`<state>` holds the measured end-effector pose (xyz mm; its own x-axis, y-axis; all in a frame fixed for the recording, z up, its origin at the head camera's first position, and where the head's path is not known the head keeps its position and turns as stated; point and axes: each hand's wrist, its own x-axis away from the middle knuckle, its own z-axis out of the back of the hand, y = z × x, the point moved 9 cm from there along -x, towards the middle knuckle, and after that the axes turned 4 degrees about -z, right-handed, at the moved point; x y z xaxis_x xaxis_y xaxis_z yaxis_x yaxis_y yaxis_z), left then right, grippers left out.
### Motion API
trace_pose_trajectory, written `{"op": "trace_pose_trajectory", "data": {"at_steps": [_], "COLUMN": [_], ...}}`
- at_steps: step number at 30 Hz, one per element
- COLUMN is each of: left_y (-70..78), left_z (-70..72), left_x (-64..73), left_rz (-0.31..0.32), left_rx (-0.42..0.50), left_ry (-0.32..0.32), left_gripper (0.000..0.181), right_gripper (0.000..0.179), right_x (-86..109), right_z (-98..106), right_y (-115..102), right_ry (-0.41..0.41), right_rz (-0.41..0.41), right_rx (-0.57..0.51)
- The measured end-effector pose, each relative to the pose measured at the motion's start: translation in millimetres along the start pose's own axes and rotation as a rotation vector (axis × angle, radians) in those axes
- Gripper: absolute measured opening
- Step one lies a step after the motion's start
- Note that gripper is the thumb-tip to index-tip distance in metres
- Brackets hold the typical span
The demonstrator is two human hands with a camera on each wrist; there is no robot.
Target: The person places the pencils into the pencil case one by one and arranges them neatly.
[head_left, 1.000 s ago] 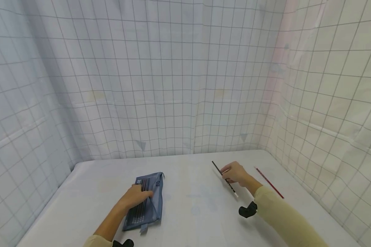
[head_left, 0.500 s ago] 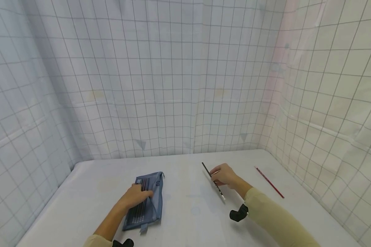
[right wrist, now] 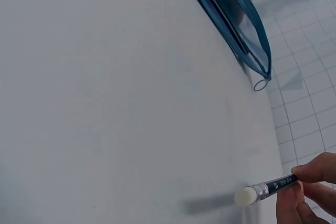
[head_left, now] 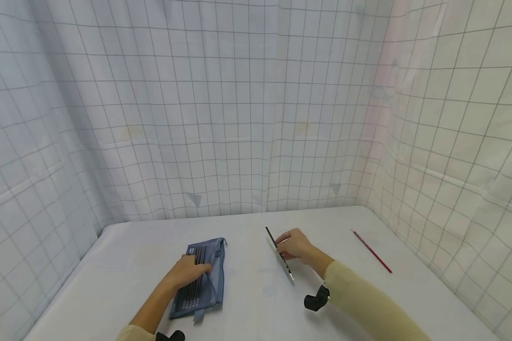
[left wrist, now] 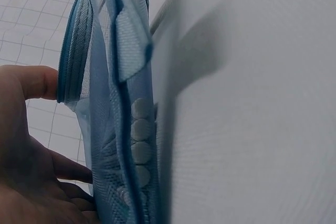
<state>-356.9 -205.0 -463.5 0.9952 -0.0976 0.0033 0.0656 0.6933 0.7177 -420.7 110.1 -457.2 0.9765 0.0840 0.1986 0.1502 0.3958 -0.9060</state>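
Observation:
A blue mesh pencil case (head_left: 215, 277) lies on the left part of the table with several pencils (head_left: 192, 293) showing inside. My left hand (head_left: 187, 272) lies over it, its thumb hooked at the zip edge (left wrist: 73, 61). Seen from the right wrist, the zipped mouth (right wrist: 252, 19) gapes. Right of the case, my right hand (head_left: 294, 245) pinches a dark pencil (head_left: 287, 266) between thumb and fingers, just above the table. Its white eraser (right wrist: 244, 196) points towards the near side. A red pencil (head_left: 372, 251) lies farther right, touched by neither hand.
The white table (head_left: 247, 322) has a gridded white curtain (head_left: 247, 118) behind it and at both sides. A metal zip ring (right wrist: 260, 85) hangs at the end of the case. Black wrist devices (head_left: 317, 299) sit below the sleeves.
My right hand has carried the dark pencil leftwards, closer to the pencil case. The left hand, the case and the red pencil have stayed in place.

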Motion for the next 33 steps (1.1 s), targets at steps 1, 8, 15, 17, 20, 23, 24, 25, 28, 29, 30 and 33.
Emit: {"op": "trace_pose_trajectory", "data": {"at_steps": [1, 8, 15, 17, 20, 23, 24, 25, 28, 29, 30, 33], "left_y": [0.0, 0.0, 1.5, 0.7, 0.2, 0.0, -0.2, -0.4, -1.1, -1.2, -1.3, 0.0], "left_z": [-0.2, 0.3, 2.2, 1.4, 0.4, 0.7, 0.7, 0.8, 0.0, -0.2, -0.6, -0.9], "left_x": [0.1, -0.2, -0.4, -0.6, -0.8, -0.8, -1.1, -1.3, -2.3, -2.4, -2.5, -2.5], "left_rz": [-0.002, 0.006, 0.013, 0.015, 0.016, 0.019, 0.019, 0.021, 0.033, 0.036, 0.038, 0.036], "left_rx": [0.002, -0.016, -0.037, -0.037, -0.031, -0.031, -0.034, -0.037, -0.045, -0.046, -0.048, -0.055], "left_ry": [-0.001, -0.006, -0.011, -0.012, -0.012, -0.011, -0.011, -0.012, -0.017, -0.019, -0.02, -0.02], "left_gripper": [0.031, 0.031, 0.057, 0.055, 0.047, 0.045, 0.047, 0.049, 0.063, 0.066, 0.069, 0.074], "right_gripper": [0.022, 0.022, 0.024, 0.024, 0.022, 0.021, 0.021, 0.021, 0.02, 0.019, 0.019, 0.019], "right_x": [0.2, -1.2, -1.8, -1.2, -1.0, -1.6, -1.3, -1.1, 1.6, 2.7, 3.3, 5.5], "right_z": [-2, -19, -41, -47, -56, -67, -71, -75, -87, -91, -95, -105], "right_y": [0, -2, -8, -8, -10, -12, -13, -13, -16, -17, -18, -21], "right_ry": [-0.001, -0.021, -0.066, -0.073, -0.081, -0.087, -0.09, -0.094, -0.102, -0.105, -0.106, -0.101], "right_rz": [-0.002, -0.003, 0.0, -0.004, -0.013, -0.026, -0.028, -0.028, -0.027, -0.025, -0.023, -0.029], "right_rx": [-0.003, -0.04, -0.088, -0.103, -0.134, -0.163, -0.169, -0.176, -0.196, -0.204, -0.213, -0.237]}}
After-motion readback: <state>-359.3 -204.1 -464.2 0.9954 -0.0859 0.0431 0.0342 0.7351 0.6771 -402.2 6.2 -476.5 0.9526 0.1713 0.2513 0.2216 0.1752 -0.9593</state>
